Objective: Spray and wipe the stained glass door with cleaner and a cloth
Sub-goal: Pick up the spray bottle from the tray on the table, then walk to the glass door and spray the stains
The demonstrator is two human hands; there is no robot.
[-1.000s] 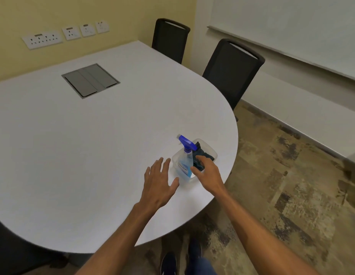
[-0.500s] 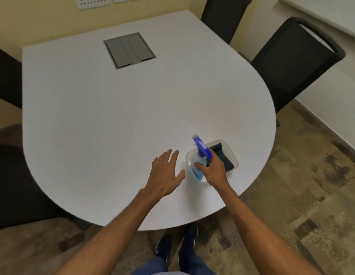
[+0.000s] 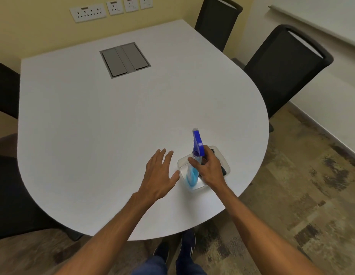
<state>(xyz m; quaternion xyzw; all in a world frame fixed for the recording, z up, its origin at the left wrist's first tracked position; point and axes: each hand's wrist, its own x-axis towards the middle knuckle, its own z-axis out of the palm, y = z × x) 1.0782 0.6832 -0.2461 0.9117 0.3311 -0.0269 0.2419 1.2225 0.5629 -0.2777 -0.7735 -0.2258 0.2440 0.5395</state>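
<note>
- Two hands are in play at the near right edge of the table (image 3: 113, 126), each on a different job. The right hand (image 3: 210, 171) is wrapped round the neck of the spray bottle (image 3: 192, 175), fingers curled on it just under the blue trigger head.
- The left hand (image 3: 158, 175) is empty, fingers straight and spread, palm down low over the tabletop. I can't tell whether it touches the top. Its thumb sits just beside the tub's near-left rim.
- The bottle stands in a clear plastic tub (image 3: 182, 162), its long axis close to upright with a slight lean, nozzle pointing toward the table's far edge. I can't tell whether its base has left the tub floor.
- The cloth (image 3: 223, 169), dark and bunched, lies in the same tub on the bottle's right, mostly hidden behind the right hand.
- Here's what the next move turns on, by my read: the cloth sits on the far side of the bottle from the free left hand. So the bottle wants lifting straight up and out first, and then the left hand can reach across.
- Further out there's a grey hatch (image 3: 125, 59) set in the table toward the far edge and black chairs (image 3: 282, 66) round the right side. Sockets (image 3: 89, 12) line the yellow wall, and the floor (image 3: 291, 195) is mottled.
- No glass door is in view, so spraying and wiping are not yet done. This looks like the pick-up stage.
</note>
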